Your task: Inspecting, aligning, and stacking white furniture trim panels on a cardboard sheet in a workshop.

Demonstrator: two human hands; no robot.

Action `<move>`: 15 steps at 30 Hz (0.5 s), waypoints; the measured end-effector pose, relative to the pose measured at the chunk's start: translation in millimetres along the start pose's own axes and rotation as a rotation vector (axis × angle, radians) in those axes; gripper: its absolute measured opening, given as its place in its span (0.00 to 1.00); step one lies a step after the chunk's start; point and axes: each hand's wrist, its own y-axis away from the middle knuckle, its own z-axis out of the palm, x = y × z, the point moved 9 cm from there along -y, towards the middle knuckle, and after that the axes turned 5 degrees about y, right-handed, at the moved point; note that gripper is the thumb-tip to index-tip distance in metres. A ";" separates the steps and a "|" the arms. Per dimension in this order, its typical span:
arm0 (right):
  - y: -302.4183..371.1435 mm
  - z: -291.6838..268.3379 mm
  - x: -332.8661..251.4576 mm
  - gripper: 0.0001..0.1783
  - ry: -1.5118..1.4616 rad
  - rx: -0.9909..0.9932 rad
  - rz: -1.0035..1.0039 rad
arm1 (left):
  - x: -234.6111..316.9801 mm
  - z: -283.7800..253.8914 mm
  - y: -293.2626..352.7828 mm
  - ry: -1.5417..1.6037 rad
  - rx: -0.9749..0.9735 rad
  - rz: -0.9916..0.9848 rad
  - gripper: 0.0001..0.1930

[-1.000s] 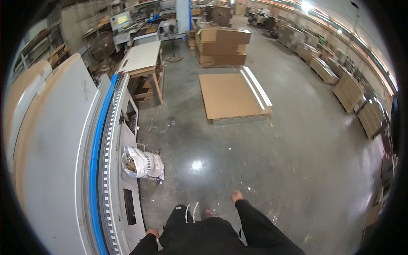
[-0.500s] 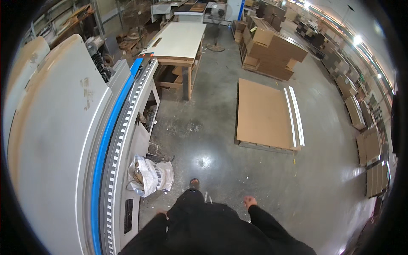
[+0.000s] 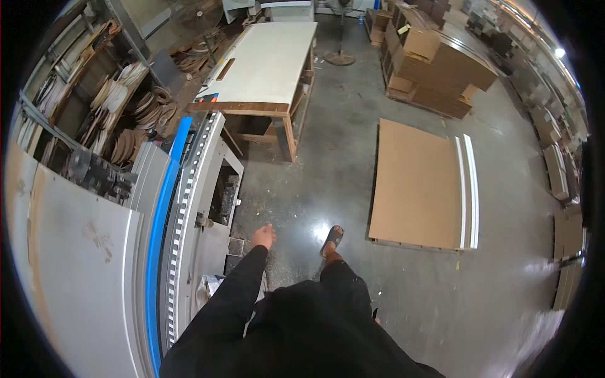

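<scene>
My left hand (image 3: 264,237) swings out ahead of me over the concrete floor, its fingers loosely bent and nothing visible in it. It is nearest to the long edge-banding-type machine (image 3: 211,252) on my left, without touching it. Of my right hand (image 3: 377,320), only a sliver shows beside my right thigh; its fingers are hidden behind my dark clothing. One sandalled foot (image 3: 334,238) is stepping forward on the floor.
Ahead on the left stands a white-topped wooden workbench (image 3: 271,63). To the right, a brown board stack (image 3: 413,183) with white strips (image 3: 471,192) lies low on the floor. Beyond are brown panels (image 3: 435,75) and a fan base (image 3: 339,58). A white sack (image 3: 211,286) sits by the machine.
I have moved forward, so the workbench and board stack are closer. My left hand has swung forward, my right hand back behind my thigh. The sack is now mostly covered by my arm.
</scene>
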 end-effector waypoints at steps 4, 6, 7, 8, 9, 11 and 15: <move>-149.5 -122.4 -113.4 0.30 -0.424 0.195 -0.423 | 53.3 65.2 -45.4 0.499 -0.027 -0.223 0.20; -189.1 -173.6 -263.0 0.27 -0.467 0.238 -0.355 | 123.6 49.6 -76.6 0.543 0.064 -0.053 0.18; -224.7 -203.5 -285.4 0.16 -0.546 0.035 -0.172 | 149.7 55.3 -89.0 0.555 0.036 -0.024 0.18; -257.0 -230.3 -313.7 0.15 -0.505 0.021 -0.185 | 185.2 61.0 -101.7 0.543 0.000 0.012 0.18; -278.0 -263.6 -362.9 0.12 -0.470 0.079 -0.276 | 211.5 55.9 -113.7 0.549 0.056 0.033 0.17; -357.1 -354.0 -376.7 0.11 -0.315 0.258 -0.427 | 267.0 88.0 -158.1 0.608 0.008 0.058 0.17; -416.9 -471.5 -564.2 0.12 -0.480 0.170 -0.514 | 326.6 75.0 -239.8 0.665 0.114 0.035 0.18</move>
